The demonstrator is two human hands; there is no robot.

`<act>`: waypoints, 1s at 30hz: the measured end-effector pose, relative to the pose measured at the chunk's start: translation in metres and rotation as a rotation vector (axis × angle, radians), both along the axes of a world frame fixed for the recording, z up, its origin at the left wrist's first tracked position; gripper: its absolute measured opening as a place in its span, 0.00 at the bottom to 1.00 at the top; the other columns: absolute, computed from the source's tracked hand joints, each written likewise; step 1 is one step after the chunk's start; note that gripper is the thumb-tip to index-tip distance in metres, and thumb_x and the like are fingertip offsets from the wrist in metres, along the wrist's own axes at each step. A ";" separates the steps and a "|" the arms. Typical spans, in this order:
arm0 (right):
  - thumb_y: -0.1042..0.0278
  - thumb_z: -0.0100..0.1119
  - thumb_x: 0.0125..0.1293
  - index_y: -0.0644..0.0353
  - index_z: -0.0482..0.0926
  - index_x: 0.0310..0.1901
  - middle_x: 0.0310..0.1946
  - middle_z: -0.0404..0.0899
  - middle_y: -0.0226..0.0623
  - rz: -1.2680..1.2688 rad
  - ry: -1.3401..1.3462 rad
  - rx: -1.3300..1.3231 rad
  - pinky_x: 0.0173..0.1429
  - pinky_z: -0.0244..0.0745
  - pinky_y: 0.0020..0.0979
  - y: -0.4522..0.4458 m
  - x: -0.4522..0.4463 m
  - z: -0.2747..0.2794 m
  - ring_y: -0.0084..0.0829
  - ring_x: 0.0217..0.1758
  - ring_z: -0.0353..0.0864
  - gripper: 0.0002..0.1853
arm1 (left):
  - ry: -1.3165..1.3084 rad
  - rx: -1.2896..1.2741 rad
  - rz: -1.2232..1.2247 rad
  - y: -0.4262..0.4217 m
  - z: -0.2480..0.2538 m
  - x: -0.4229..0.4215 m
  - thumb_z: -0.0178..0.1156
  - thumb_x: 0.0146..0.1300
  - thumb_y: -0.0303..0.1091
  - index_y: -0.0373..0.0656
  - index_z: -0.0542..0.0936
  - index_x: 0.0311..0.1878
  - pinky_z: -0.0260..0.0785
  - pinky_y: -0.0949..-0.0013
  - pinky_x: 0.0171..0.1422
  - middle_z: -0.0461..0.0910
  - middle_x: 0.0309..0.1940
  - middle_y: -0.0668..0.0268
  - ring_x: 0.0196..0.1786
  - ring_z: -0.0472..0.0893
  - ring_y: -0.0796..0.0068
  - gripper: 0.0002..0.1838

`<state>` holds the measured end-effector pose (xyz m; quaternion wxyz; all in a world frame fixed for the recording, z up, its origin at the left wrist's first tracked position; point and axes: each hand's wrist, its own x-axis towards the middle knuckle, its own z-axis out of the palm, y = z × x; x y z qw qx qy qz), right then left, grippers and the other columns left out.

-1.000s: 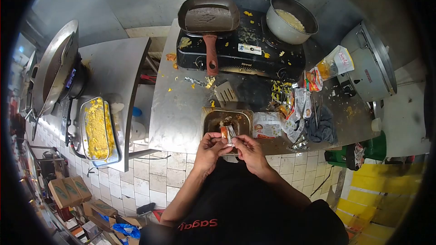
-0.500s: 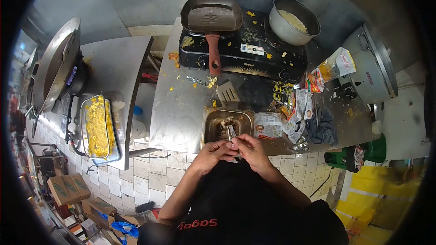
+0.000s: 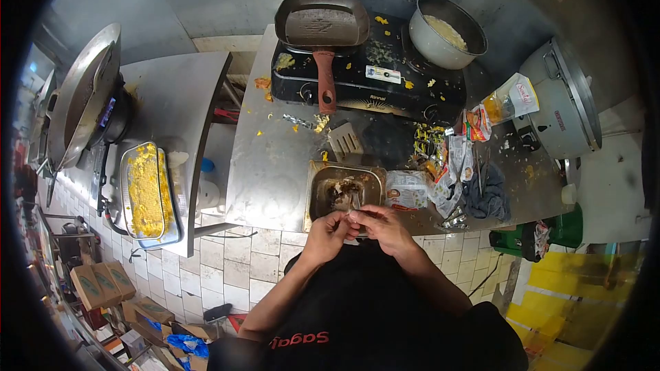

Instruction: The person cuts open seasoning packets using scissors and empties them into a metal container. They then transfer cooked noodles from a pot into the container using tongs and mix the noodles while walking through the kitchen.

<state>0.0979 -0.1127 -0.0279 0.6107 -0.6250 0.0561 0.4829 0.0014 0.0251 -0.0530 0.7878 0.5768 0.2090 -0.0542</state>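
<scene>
My left hand (image 3: 328,235) and my right hand (image 3: 386,231) meet at the front rim of a square metal container (image 3: 312,196). Both are closed, fingertips pinched together on a small packet (image 3: 355,200) that sticks up between them over the container. Dark and pale contents (image 3: 339,192) lie inside the container. Behind it rests a slotted spatula head (image 3: 345,141). Right of the container are a white printed wrapper (image 3: 407,190) and a heap of torn sachets (image 3: 450,172).
A stove (image 3: 371,89) carries a square pan (image 3: 323,24) and a pot (image 3: 440,38). A large cooker (image 3: 550,113), a pouch (image 3: 514,98) and a grey cloth (image 3: 488,196) are at right. A tray of yellow food (image 3: 146,192) and a wok (image 3: 82,96) are at left.
The packet was upright with its orange face visible; now it is tilted over the container and mostly covered by my fingers. Both hands have shifted slightly.
</scene>
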 end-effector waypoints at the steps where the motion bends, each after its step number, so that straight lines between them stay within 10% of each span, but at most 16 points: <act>1: 0.64 0.66 0.66 0.59 0.80 0.39 0.28 0.77 0.24 -0.047 -0.010 0.028 0.24 0.59 0.16 0.004 -0.002 0.000 0.11 0.24 0.67 0.08 | 0.000 -0.001 0.003 -0.001 0.002 0.000 0.51 0.75 0.34 0.33 0.79 0.45 0.77 0.72 0.45 0.84 0.36 0.62 0.38 0.83 0.77 0.13; 14: 0.66 0.63 0.69 0.61 0.80 0.37 0.25 0.77 0.26 -0.143 -0.252 -0.020 0.27 0.72 0.20 0.020 -0.005 -0.019 0.15 0.27 0.76 0.07 | -0.118 0.422 0.077 -0.015 0.002 0.002 0.56 0.67 0.27 0.33 0.79 0.37 0.74 0.65 0.34 0.81 0.28 0.52 0.29 0.84 0.62 0.07; 19: 0.66 0.66 0.65 0.64 0.82 0.38 0.25 0.82 0.31 0.189 -0.899 -0.228 0.31 0.74 0.25 0.015 0.010 -0.017 0.20 0.28 0.79 0.09 | -0.099 0.505 -0.036 0.000 0.021 -0.002 0.58 0.66 0.26 0.35 0.80 0.35 0.74 0.67 0.34 0.81 0.29 0.53 0.28 0.83 0.63 0.05; 25: 0.70 0.62 0.62 0.61 0.84 0.40 0.34 0.82 0.40 0.654 -1.202 -0.315 0.46 0.76 0.38 0.018 0.019 -0.004 0.43 0.38 0.82 0.07 | -0.077 0.881 0.613 0.033 0.004 -0.023 0.66 0.63 0.32 0.35 0.77 0.42 0.69 0.71 0.30 0.79 0.25 0.63 0.26 0.75 0.75 0.12; 30: 0.71 0.54 0.64 0.60 0.85 0.41 0.39 0.79 0.45 0.994 -1.070 -0.302 0.59 0.71 0.40 0.030 0.011 -0.009 0.44 0.51 0.78 0.10 | -0.016 0.297 0.454 0.032 -0.047 -0.032 0.61 0.69 0.40 0.39 0.73 0.39 0.65 0.76 0.25 0.72 0.22 0.71 0.22 0.69 0.84 0.14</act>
